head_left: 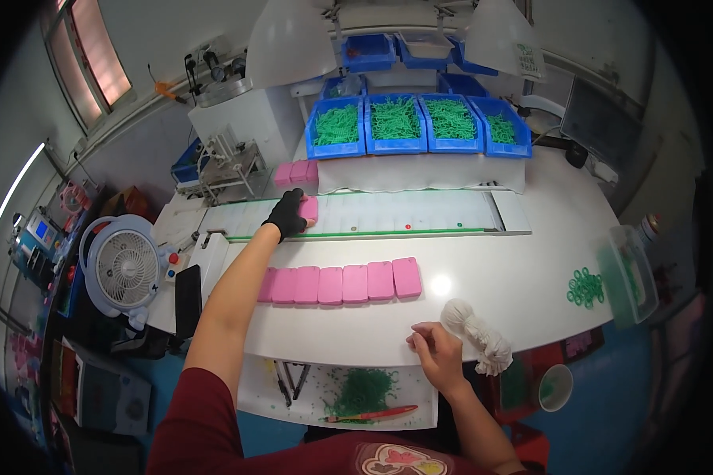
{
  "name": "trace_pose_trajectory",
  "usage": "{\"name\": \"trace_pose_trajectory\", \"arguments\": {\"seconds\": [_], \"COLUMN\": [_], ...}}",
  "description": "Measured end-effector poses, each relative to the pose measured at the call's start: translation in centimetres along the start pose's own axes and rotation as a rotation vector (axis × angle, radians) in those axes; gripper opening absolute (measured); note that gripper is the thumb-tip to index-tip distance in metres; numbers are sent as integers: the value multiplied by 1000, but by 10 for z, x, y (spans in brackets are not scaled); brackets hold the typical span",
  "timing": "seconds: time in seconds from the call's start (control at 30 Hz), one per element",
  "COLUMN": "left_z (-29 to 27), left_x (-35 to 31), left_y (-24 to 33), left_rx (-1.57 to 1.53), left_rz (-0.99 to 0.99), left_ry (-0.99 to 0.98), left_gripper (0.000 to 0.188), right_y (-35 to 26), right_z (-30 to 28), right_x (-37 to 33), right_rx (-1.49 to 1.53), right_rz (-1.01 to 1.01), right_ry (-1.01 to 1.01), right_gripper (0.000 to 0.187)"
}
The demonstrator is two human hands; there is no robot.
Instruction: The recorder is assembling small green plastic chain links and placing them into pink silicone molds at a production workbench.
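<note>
My left hand [287, 214], in a black glove, reaches far forward and rests on a pink rounded case [310, 208] lying on the white conveyor strip [404, 215]. A row of several pink cases [342, 283] lies side by side on the white table in front of me. Bare and loosely curled, my right hand [436, 351] rests at the table's near edge beside a skein of white string [477, 326]. More pink cases [295, 172] are stacked behind the conveyor at the left.
Blue bins of green ties [417, 123] stand at the back. A small white fan [123, 267] and a black phone [187, 290] are at the left. Green rings [585, 286] and a clear box [631, 274] lie at the right. A tray with green bits [362, 391] sits below the table edge.
</note>
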State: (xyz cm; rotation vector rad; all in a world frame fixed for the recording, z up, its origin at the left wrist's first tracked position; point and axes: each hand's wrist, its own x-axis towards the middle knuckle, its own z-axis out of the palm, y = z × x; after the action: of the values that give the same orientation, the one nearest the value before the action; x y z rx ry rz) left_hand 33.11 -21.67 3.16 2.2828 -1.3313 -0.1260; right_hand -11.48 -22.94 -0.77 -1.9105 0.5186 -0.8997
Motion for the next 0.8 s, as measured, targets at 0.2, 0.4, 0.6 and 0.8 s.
{"name": "trace_pose_trajectory", "arguments": {"seconds": [0.2, 0.4, 0.6, 0.8], "left_z": [14, 57, 81, 97], "left_x": [-7, -2, 12, 17], "left_y": [47, 106, 135, 165], "left_rx": [-189, -155, -174, -238], "left_rz": [147, 324, 251, 260], "left_ry": [30, 2, -13, 8], "left_gripper": [62, 56, 58, 56], "right_y": [3, 2, 9, 7], "right_z": [0, -2, 1, 1], "right_x": [0, -2, -4, -4], "right_rx": [-20, -45, -54, -74], "right_rz": [-18, -30, -44, -61], "right_ry": [-5, -26, 7, 18], "right_gripper": [8, 8, 12, 13]}}
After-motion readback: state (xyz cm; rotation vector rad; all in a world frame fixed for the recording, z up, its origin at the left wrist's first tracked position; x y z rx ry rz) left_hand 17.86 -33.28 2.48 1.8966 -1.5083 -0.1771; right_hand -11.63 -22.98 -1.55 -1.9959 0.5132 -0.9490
